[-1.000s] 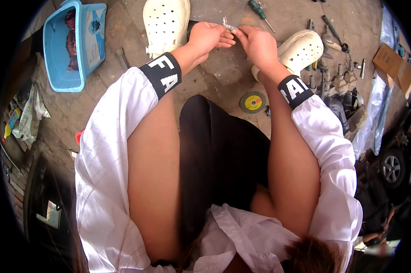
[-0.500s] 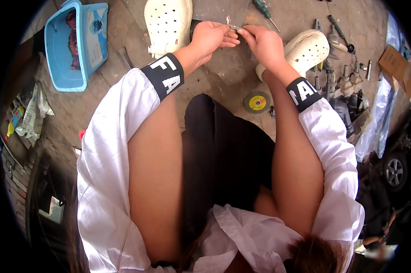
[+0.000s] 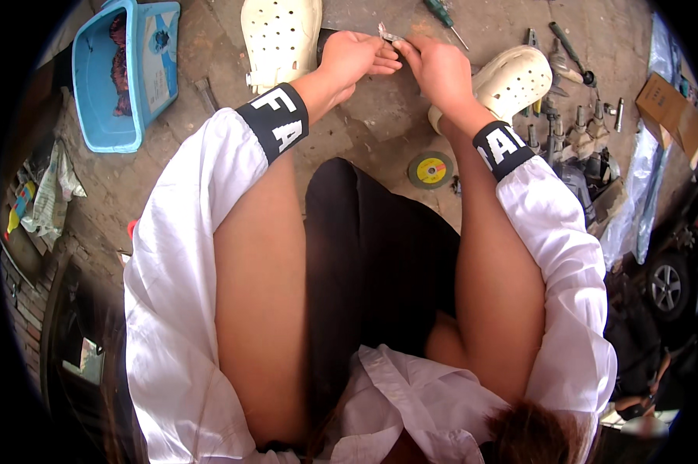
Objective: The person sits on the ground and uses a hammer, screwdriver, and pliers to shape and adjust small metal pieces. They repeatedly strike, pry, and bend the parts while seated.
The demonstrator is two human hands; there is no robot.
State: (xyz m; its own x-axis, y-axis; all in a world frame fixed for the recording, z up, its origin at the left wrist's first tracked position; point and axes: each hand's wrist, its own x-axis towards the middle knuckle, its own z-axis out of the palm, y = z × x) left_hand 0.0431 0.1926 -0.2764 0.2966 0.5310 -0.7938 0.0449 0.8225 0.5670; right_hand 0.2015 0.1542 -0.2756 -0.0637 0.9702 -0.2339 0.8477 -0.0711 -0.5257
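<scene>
Near the top of the head view, my right hand [image 3: 435, 68] pinches a small silvery metal piece [image 3: 390, 35] between thumb and forefinger. It is too small to tell its kind. My left hand [image 3: 350, 63] is close on the left, fingers stretched toward the right hand and the piece. Its thumb is hard to make out, and whether its fingertips touch the piece is unclear. Both hands are above the floor between two cream clogs [image 3: 281, 35] on my feet.
A blue basin [image 3: 93, 131] with dark red stuff inside stands at far left. A green-handled screwdriver [image 3: 446, 17] lies beyond my hands. A yellow-centred grinding disc [image 3: 430, 170] lies nearer. Metal parts [image 3: 581, 131], a cardboard piece [image 3: 672, 114] and plastic sheeting [image 3: 635, 201] occupy the right.
The small metal piece now shows more of its length beside the left fingers. Both hands remain close together. The whole view has shifted slightly, with things appearing a little higher and further left.
</scene>
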